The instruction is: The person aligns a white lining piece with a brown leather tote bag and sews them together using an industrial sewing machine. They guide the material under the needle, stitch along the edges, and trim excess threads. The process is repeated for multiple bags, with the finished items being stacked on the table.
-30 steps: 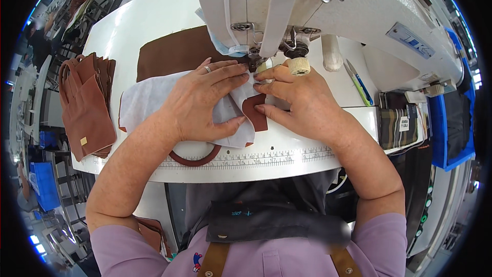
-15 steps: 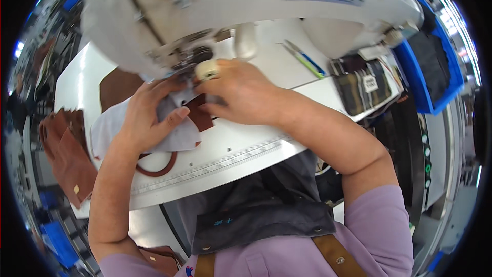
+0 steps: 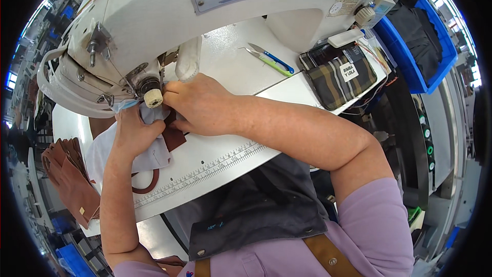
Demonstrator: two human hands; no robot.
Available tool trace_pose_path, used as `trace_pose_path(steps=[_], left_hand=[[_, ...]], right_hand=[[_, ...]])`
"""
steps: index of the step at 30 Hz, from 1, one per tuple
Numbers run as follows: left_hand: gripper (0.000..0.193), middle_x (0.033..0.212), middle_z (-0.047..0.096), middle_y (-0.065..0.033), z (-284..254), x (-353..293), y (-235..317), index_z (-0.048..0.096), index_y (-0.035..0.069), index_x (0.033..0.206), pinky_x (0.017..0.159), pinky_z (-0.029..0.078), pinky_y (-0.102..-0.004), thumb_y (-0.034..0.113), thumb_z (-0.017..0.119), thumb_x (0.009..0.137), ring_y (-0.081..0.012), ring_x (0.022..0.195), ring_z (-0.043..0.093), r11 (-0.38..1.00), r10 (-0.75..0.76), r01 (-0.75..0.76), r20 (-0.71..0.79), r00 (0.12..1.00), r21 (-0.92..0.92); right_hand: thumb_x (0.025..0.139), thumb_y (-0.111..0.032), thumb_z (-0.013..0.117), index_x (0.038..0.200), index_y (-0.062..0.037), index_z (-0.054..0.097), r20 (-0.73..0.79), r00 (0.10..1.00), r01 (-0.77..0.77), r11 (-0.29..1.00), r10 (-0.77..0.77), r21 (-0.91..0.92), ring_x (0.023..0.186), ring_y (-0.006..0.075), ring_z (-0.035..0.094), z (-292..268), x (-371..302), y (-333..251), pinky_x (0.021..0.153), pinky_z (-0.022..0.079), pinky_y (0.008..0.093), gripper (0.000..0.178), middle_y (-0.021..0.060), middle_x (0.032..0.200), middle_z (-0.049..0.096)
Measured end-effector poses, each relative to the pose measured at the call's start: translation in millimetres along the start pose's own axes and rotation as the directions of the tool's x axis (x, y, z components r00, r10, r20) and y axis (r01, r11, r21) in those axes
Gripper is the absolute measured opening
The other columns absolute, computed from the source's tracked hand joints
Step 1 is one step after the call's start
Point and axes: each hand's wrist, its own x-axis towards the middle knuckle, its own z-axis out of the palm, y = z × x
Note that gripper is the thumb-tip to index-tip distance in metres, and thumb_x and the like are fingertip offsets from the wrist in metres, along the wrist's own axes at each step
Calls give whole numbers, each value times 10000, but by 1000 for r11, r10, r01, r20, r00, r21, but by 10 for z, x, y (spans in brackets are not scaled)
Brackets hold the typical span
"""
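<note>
A white sewing machine (image 3: pixel 138 20) arches over my hands and hides some of my fingertips. Beneath its head, my left hand (image 3: pixel 134 134) lies closed on a pale grey fabric piece (image 3: pixel 149 156), thumb bent toward the needle area. Close beside it, my right hand (image 3: pixel 197 106) is curled, its fingers gripping the edge of a brown leather piece (image 3: pixel 176 141) that lies against the fabric. A round cream knob (image 3: pixel 153 98) sits between the two hands. From under the fabric a brown leather loop (image 3: pixel 148 184) sticks out.
Folded brown leather pieces (image 3: pixel 72 179) hang over the table's left edge. A printed ruler strip (image 3: pixel 205 166) runs along the front. Right of the machine arm lie snips (image 3: pixel 269 59) and a plaid pouch (image 3: pixel 335 79). A blue bin (image 3: pixel 446 56) with dark material stands far right.
The view has shifted, so the machine appears farther left and lower. My left fingers, spread over the fabric before, are drawn in more closely. My right hand remains beside the machine head.
</note>
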Motion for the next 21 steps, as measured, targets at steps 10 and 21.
trace_pose_path(steps=[10, 21], left_hand=[[536, 1043, 691, -246, -82, -8, -35, 643, -48, 1125, 954, 480, -462, 160, 693, 633, -423, 1053, 638, 964, 139, -125, -48, 989, 235], [636, 1151, 676, -256, -143, 27, -60, 617, -48, 1240, 962, 495, -430, 198, 714, 661, -404, 1099, 643, 998, 16, -20, 76, 997, 55]], right_hand=[[741, -246, 826, 969, -44, 636, -18, 1000, -8, 1000, 9, 19, 890, 290, 655, 34, 3, 10, 734, 546, 407, 359, 104, 1008, 593], [738, -284, 806, 998, -54, 673, 52, 993, -107, 989, 102, 104, 998, 305, 660, -18, 15, 4, 856, 481, 443, 372, 122, 1001, 667]])
